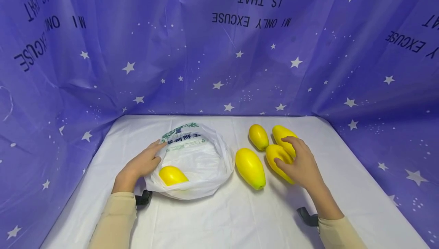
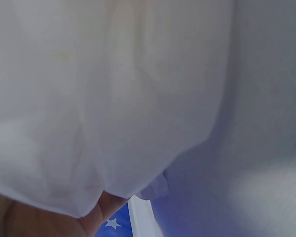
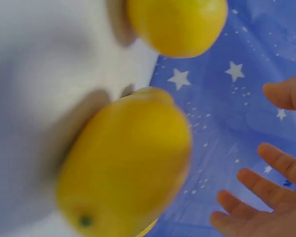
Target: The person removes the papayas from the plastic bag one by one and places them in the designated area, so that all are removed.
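Note:
A white plastic bag [image 1: 202, 188] with green and dark print lies with its mouth open on the table. My left hand [image 1: 144, 161] holds its left rim; in the left wrist view the plastic covers most of that hand. Inside sits a smooth yellow papaya-like fruit [image 1: 172, 175]. To the right of the bag lie several more, among them a large one [image 1: 250, 168] with a greenish tip. Over another yellow fruit [image 1: 273, 156] hovers my right hand [image 1: 302, 163], thumb and fingers spread; the right wrist view shows the fingers [image 3: 274, 190] apart from the fruit.
Two more yellow fruits, a small one [image 1: 258, 137] and a longer one [image 1: 282, 132], lie farther back on the white-covered table [image 1: 219, 226]. Purple star-printed cloth [image 1: 192, 58] walls off the back and both sides.

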The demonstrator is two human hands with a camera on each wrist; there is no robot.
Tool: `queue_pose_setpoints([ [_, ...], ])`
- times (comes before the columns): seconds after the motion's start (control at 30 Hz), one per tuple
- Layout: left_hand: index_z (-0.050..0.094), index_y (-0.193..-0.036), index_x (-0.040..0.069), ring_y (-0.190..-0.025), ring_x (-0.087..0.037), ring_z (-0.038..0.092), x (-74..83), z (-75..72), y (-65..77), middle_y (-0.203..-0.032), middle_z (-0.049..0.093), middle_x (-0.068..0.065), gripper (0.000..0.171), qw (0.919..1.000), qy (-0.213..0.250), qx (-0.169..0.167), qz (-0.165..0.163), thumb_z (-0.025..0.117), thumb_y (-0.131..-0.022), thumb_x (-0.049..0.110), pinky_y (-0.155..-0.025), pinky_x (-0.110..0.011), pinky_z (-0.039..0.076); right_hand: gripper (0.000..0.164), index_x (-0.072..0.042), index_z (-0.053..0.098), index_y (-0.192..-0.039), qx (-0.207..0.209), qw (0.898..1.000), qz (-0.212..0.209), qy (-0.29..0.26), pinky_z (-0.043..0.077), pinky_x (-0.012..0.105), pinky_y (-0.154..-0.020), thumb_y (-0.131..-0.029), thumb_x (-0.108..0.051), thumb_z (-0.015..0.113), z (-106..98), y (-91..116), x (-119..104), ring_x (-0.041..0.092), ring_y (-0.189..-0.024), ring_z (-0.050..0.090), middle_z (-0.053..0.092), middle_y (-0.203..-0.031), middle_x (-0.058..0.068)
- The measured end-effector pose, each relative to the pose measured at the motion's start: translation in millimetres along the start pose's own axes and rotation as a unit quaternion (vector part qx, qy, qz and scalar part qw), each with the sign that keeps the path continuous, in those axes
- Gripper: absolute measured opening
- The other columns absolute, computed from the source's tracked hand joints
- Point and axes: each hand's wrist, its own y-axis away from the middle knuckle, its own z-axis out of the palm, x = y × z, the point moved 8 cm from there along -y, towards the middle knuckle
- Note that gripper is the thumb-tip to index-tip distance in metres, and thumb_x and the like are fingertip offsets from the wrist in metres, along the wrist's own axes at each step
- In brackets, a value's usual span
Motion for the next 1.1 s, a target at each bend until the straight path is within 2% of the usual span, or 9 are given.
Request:
queue_pose_setpoints([
  [0.2, 0.035, -0.15, 0.001, -0.142, -0.049, 0.015, -4.5, -1.4, 2.7, -0.155, 0.017, -0.03, 0.056, 1.0, 0.005, 0.002, -0.004, 0.042, -0.095, 0.004, -0.112, -0.064, 0.013, 0.067, -0.012, 0.055, -0.133, -0.011, 0.998, -0.049, -0.046, 0.035, 0.057, -0.106, -0.073, -0.019, 0.083, 8.8, -24.4, -32.4, 0.029, -0.131, 0.043, 0.049, -0.14, 0.006],
  [0.43, 0.036, -0.149, 0.0, -0.142, -0.048, 0.015, -7.0, -0.7, 4.4, -0.155, 0.018, -0.03, 0.056, 0.9999, 0.01, 0.008, -0.006, 0.041, -0.093, 0.003, -0.112, -0.063, 0.014, 0.065, -0.022, 0.053, -0.135, -0.042, 0.991, -0.063, -0.107, 0.039, 0.051, -0.106, -0.077, -0.022, 0.082, 26.0, -49.9, -72.2, 0.021, -0.132, 0.042, 0.044, -0.145, -0.004],
  [0.6, 0.036, -0.149, 0.0, -0.142, -0.048, 0.016, -7.2, -2.1, 3.9, -0.155, 0.019, -0.03, 0.056, 0.9999, 0.008, 0.013, -0.005, 0.041, -0.093, 0.002, -0.112, -0.063, 0.013, 0.062, -0.027, 0.054, -0.135, -0.051, 0.984, -0.061, -0.157, 0.038, 0.047, -0.108, -0.079, -0.024, 0.08, 38.5, -65.3, -94.3, 0.019, -0.127, 0.044, 0.043, -0.144, -0.008],
  [0.87, 0.036, -0.149, 0.0, -0.141, -0.048, 0.018, -0.4, -4.4, 4.5, -0.155, 0.021, -0.03, 0.056, 0.9998, 0.01, 0.015, 0.0, 0.042, -0.093, 0.003, -0.112, -0.063, 0.015, 0.05, -0.022, 0.059, -0.13, -0.051, 0.969, -0.098, -0.219, 0.042, 0.048, -0.104, -0.083, -0.022, 0.077, 55.5, -83.6, -125.2, 0.019, -0.122, 0.05, 0.05, -0.137, -0.005],
  [1.0, 0.036, -0.149, 0.0, -0.142, -0.047, 0.018, -0.1, -2.8, 3.9, -0.155, 0.021, -0.029, 0.057, 0.9999, 0.003, 0.012, -0.004, 0.042, -0.093, 0.004, -0.113, -0.062, 0.015, 0.046, -0.021, 0.06, -0.129, -0.074, 0.957, -0.105, -0.261, 0.043, 0.046, -0.104, -0.085, -0.019, 0.076, 70.4, -89.8, -138.9, 0.018, -0.121, 0.051, 0.053, -0.134, -0.003],
  [1.1, 0.036, -0.149, 0.001, -0.142, -0.046, 0.018, 0.0, -2.0, 3.0, -0.155, 0.021, -0.029, 0.056, 0.9999, -0.002, 0.012, -0.005, 0.042, -0.093, 0.005, -0.113, -0.061, 0.016, 0.045, -0.014, 0.061, -0.128, -0.096, 0.95, -0.106, -0.279, 0.043, 0.047, -0.103, -0.086, -0.014, 0.075, 79.5, -91.9, -154.0, 0.021, -0.121, 0.052, 0.055, -0.133, 0.001],
])
